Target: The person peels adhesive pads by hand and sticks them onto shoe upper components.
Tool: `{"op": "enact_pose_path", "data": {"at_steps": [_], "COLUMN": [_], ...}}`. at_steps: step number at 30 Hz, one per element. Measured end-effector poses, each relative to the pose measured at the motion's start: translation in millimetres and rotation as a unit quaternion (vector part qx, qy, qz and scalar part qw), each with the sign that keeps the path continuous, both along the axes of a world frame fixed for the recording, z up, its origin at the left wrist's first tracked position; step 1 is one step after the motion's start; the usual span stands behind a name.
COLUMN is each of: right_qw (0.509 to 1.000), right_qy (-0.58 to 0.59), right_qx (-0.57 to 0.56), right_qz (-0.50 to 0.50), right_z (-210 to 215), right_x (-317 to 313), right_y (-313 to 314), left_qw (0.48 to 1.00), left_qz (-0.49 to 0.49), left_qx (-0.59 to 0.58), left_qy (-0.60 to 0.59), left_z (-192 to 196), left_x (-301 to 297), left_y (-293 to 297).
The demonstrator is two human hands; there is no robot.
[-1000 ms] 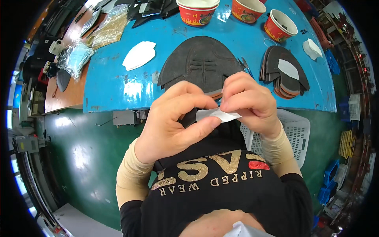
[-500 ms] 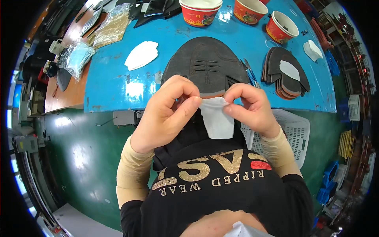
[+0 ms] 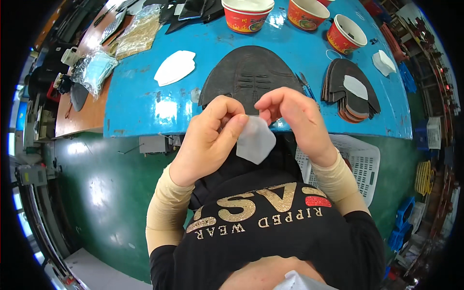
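Note:
My left hand (image 3: 212, 137) pinches the top edge of a thin white piece of sheet material (image 3: 256, 140), which hangs below the fingertips in front of my shirt. My right hand (image 3: 297, 121) is just right of the piece's top, its fingers loosely bent and reaching left; it does not appear to grip the piece. Beyond both hands a large dark rounded leather-like piece (image 3: 246, 67), with stitched lines and short slots, lies on the blue table (image 3: 130, 106). My hands cover part of its near edge.
White cut pieces (image 3: 175, 67) lie at the left. At the right is a stack of dark cut pieces (image 3: 348, 96) with a white piece on top. A slim pointed tool (image 3: 307, 86) lies between. Red paper tubs (image 3: 247, 19) stand behind; a white plastic basket (image 3: 365, 164) is below the table.
My right fingers have come off the white piece's right corner and moved up and left. The piece has turned and shifted slightly left, still in my left hand.

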State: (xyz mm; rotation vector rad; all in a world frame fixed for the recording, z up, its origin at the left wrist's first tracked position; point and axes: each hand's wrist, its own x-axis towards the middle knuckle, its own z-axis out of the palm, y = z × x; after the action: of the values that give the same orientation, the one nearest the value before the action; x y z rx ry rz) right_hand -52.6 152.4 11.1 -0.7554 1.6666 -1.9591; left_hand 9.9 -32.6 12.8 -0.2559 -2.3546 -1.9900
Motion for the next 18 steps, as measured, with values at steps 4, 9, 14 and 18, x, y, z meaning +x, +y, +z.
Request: {"op": "enact_pose_path", "data": {"at_steps": [4,9,14,18], "right_qw": [0.983,0.996,0.991,0.986], "right_qy": [0.137,-0.007,0.015,0.002], "right_qx": [0.100,0.054,-0.056,-0.050], "right_qz": [-0.067,-0.066,-0.122,-0.159], "right_z": [-0.7,-6.9,-9.0,-10.5], "right_x": [7.4,3.0,4.5,1.5], "right_y": [-4.3,1.5,-0.5,-1.5], "left_qw": [1.000,0.997,0.994,0.987], "left_qz": [-0.009,0.044,-0.071,0.003], "left_qx": [-0.022,0.064,0.084,0.137], "left_qy": [0.008,0.031,-0.008,-0.082], "left_z": [1.3,-13.1,-24.6,-37.3], "left_x": [-1.7,-6.3,0.6,2.2], "left_y": [2.6,3.9,-3.4,5.9]}}
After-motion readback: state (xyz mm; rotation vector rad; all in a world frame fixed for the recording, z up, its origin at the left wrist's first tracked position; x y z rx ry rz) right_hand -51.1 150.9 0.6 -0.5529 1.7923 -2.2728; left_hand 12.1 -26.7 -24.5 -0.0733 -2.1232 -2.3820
